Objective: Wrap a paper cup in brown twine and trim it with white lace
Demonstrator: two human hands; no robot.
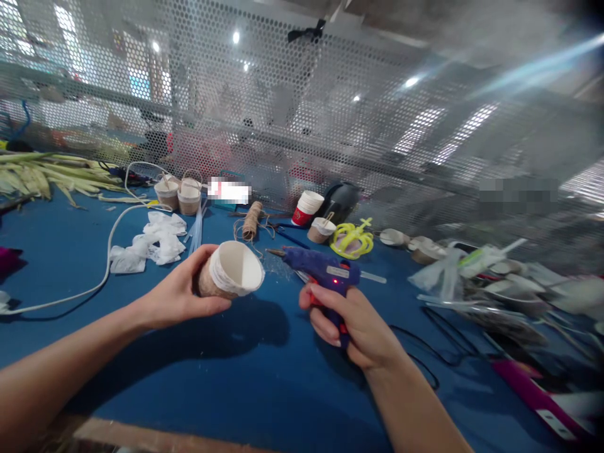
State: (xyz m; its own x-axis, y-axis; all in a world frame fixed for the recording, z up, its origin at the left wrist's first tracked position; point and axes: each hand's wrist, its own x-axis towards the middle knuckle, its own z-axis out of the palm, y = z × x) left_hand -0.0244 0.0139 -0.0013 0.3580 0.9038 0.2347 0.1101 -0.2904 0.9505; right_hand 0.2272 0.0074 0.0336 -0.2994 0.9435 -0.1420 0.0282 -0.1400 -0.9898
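Your right hand (349,321), toward 1 o'clock, is wrapped round the grip of the glue gun (314,264), fingers curled near its red trigger; an unmeant squeeze could drop glue on the counter (292,402). Toward 2 o'clock, a black cord (448,363) lies loose beyond your right forearm and might catch if you swing that way; you cannot tell here whether it feeds the gun. At 11 o'clock your left hand (182,292) is curved round the side of the paper cup (233,270), held tilted above the counter with its mouth toward you; gripping too hard could buckle it. The nozzle (276,252) points leftward at 12 o'clock, near the rim but apart from it. The red light (335,281) is lit, so treat that tip as hot: a slip or a turn of the cup could bring it against your left fingers. Farther out, stray glue strings could snag the white scraps (165,239) at 11 o'clock, the twine (252,220) just short of 12, or the yellow crown-shaped piece (352,239) past it.
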